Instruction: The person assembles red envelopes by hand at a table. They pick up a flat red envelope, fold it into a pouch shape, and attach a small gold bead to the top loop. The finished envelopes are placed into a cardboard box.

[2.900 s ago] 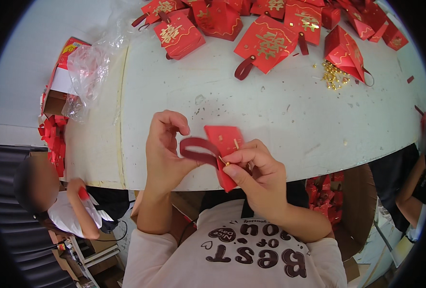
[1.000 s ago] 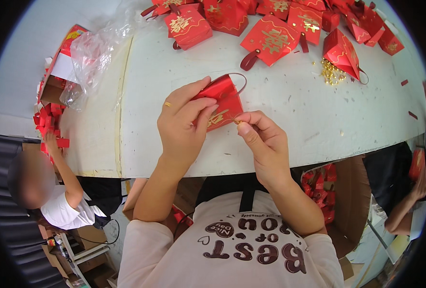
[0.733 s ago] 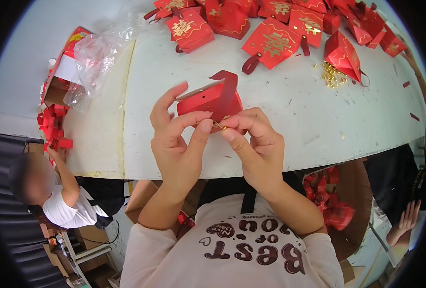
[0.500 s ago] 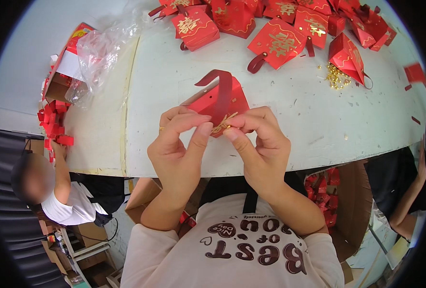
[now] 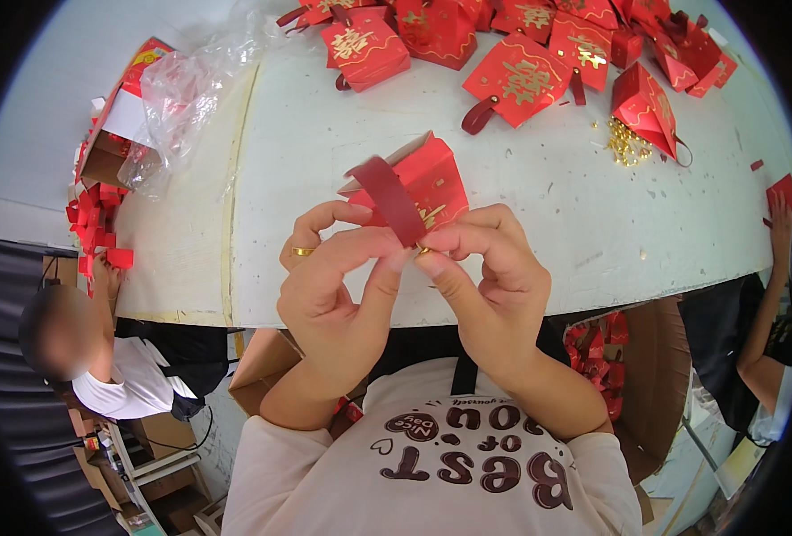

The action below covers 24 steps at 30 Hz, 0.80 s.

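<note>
A dark red ribbon (image 5: 394,198) arches up between my two hands. My left hand (image 5: 338,281) is closed, with thumb and forefinger pinching the ribbon's lower end. Against that end, my right hand (image 5: 496,277) pinches a small gold stud (image 5: 425,250) between thumb and forefinger. Just behind my fingers lies a red paper box (image 5: 439,179) with gold print, on its side on the white table. My left fingers and the ribbon hide part of it.
Several finished-looking red boxes with ribbon loops (image 5: 516,80) crowd the far side of the table (image 5: 324,170). A heap of gold studs (image 5: 626,145) lies beside one box. Clear plastic (image 5: 186,107) covers the far left. Co-workers' hands (image 5: 107,275) reach in at both sides.
The ribbon has swung left and its lower end now meets the gold stud. My hands have drawn closer together. At the right, a co-worker's hand has come in on a red piece.
</note>
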Tool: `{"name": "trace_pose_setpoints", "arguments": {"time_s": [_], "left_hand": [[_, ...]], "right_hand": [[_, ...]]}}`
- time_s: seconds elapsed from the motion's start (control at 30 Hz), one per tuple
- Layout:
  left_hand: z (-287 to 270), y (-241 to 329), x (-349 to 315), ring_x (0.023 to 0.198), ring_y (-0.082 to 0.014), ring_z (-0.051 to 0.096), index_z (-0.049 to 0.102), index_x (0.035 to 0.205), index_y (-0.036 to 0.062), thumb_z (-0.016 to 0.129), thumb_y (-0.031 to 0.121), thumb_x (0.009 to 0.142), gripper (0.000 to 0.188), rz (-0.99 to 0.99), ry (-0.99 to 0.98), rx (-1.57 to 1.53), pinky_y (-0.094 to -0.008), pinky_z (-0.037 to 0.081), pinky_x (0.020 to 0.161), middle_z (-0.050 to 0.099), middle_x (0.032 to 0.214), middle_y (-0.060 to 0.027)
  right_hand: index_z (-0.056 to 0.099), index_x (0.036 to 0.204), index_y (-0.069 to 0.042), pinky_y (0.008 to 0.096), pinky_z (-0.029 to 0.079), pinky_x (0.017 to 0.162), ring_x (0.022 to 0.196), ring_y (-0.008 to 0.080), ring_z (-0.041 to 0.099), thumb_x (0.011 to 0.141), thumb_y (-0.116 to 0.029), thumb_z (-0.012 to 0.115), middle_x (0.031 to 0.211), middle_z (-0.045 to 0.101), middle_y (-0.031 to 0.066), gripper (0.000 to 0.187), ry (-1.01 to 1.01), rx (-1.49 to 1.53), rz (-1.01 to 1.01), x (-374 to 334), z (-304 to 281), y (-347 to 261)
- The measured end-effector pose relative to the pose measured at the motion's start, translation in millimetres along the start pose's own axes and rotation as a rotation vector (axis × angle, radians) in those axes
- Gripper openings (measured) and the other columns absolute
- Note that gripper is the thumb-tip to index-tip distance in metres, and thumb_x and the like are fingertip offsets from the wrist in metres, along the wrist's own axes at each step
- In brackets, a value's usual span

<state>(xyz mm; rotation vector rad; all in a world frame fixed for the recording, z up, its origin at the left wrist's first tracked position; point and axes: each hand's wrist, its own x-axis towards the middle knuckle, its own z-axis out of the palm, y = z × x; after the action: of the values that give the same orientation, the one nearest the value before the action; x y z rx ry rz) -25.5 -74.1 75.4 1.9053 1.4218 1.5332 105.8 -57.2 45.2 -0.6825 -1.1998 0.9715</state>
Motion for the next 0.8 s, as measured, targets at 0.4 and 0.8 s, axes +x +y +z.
{"name": "trace_pose_setpoints", "arguments": {"time_s": [0.4,0.8], "left_hand": [[1.0,-19.3,30.3,0.098,-0.0269,0.058,0.064,0.099,0.0029,0.078,0.004,0.065,0.036,0.092,-0.022,0.204,-0.0350,0.045,0.084,0.064,0.100,-0.0108],[3.2,-38.2,24.1,0.091,-0.0198,0.064,0.054,0.111,0.0004,0.077,0.001,0.067,0.051,-0.238,-0.281,-0.383,-0.0309,0.048,0.085,0.066,0.094,-0.0091]], "right_hand": [[0.065,0.086,-0.001,0.0320,0.048,0.068,0.079,0.0264,0.060,0.068,0.005,0.070,0.089,0.063,0.0102,0.020,-0.202,-0.251,-0.224,18.9,-38.4,-1.4],[0.063,0.094,0.000,0.0266,0.051,0.071,0.079,0.0144,0.063,0.079,0.007,0.066,0.092,0.065,0.0126,0.017,-0.228,0.027,0.069,31.5,-26.4,-11.9]]}}
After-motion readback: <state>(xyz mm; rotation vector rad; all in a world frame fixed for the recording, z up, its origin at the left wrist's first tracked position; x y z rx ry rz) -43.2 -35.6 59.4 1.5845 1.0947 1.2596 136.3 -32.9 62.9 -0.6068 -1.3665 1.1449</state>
